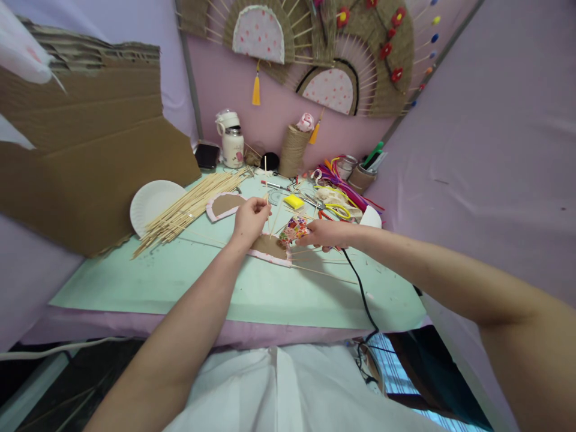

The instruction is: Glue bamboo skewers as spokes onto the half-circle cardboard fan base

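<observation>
My left hand [252, 221] pinches a thin bamboo stick [266, 171] that points up and away from me. In my right hand [324, 234] is a flower-patterned glue gun [294, 230] with a black cord running off the table's front edge. Its front end is over a half-round cardboard piece [270, 245] with a pink-and-white fabric rim. Several sticks fan out from that piece, to the right and away from me. A second, similar half-round cardboard piece [225, 205] lies just beyond my left hand. The glue gun's tip is hard to make out.
A pile of bamboo sticks [193, 207] overlaps a white paper plate [155, 201] on the left. Beyond lie yellow-handled scissors [337, 210], a yellow block [294, 201], a twine roll [293, 149] and a white bottle [233, 144]. A large cardboard sheet [90, 162] stands at left.
</observation>
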`<state>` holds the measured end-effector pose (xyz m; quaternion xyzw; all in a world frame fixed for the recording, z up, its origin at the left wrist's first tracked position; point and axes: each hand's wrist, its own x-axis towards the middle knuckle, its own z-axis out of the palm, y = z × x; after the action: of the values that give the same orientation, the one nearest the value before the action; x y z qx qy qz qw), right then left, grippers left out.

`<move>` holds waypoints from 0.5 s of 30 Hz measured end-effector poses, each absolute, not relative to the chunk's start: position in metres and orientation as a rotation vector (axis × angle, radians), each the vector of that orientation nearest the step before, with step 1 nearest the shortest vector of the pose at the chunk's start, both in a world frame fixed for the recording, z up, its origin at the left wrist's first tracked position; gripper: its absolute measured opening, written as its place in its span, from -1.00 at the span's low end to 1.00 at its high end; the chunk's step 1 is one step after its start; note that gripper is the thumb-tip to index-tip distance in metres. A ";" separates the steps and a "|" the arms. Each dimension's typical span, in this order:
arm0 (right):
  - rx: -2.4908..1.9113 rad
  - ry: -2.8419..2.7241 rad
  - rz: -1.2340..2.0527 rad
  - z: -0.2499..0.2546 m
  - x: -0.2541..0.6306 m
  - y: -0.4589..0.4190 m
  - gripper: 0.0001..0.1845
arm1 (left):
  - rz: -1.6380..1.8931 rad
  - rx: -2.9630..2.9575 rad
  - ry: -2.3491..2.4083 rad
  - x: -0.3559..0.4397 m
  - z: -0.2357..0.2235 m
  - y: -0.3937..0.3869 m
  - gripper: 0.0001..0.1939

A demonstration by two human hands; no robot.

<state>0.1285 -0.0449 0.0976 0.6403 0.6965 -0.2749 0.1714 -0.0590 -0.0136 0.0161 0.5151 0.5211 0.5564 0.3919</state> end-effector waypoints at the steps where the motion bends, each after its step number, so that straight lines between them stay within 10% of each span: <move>1: 1.821 1.979 -0.781 0.098 0.128 -0.045 -0.51 | 1.414 1.308 1.321 -0.059 0.015 -0.013 -0.93; 15: 1.850 1.964 -0.735 0.098 0.131 -0.044 -0.50 | 1.415 1.300 1.313 -0.059 0.014 -0.012 -0.91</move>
<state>0.1311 -0.0437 0.0984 0.6516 0.6920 -0.2590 0.1718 -0.0589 -0.0123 0.0135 0.5131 0.5179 0.5583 0.3960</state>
